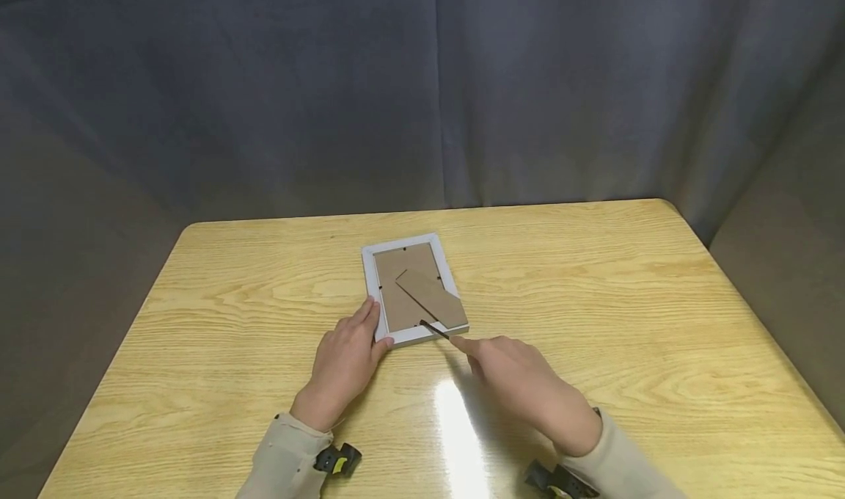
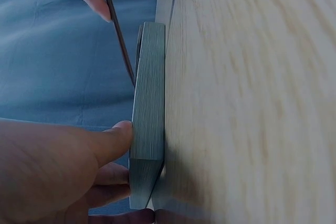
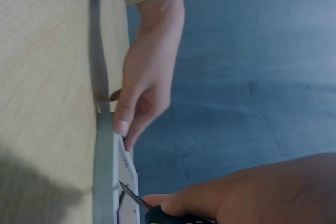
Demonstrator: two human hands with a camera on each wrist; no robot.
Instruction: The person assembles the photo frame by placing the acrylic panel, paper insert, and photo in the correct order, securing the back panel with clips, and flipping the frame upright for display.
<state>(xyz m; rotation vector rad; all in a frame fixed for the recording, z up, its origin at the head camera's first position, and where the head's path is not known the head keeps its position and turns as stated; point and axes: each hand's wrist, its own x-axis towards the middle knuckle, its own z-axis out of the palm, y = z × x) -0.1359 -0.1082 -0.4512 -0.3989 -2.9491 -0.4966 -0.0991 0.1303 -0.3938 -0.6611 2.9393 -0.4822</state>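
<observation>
A picture frame (image 1: 371,271) with a pale grey border lies face down on the table. Its brown backing board (image 1: 392,260) carries a folded easel stand (image 1: 436,301) and small dark tabs along the edges. My left hand (image 1: 343,359) grips the near-left corner, thumb at the near edge and fingers along the left side. A screwdriver (image 2: 119,35) is in my right hand (image 1: 518,374), the index finger stretched along its shaft. Its tip meets the back by the tab at the near edge. Most of the dark handle (image 3: 168,216) is hidden by the hand.
The light wood table (image 1: 594,279) extends around the frame, with a bright reflection in front. Dark curtains (image 1: 297,103) hang behind it and at both sides. Black wrist straps with devices (image 1: 339,459) sit at the cuffs.
</observation>
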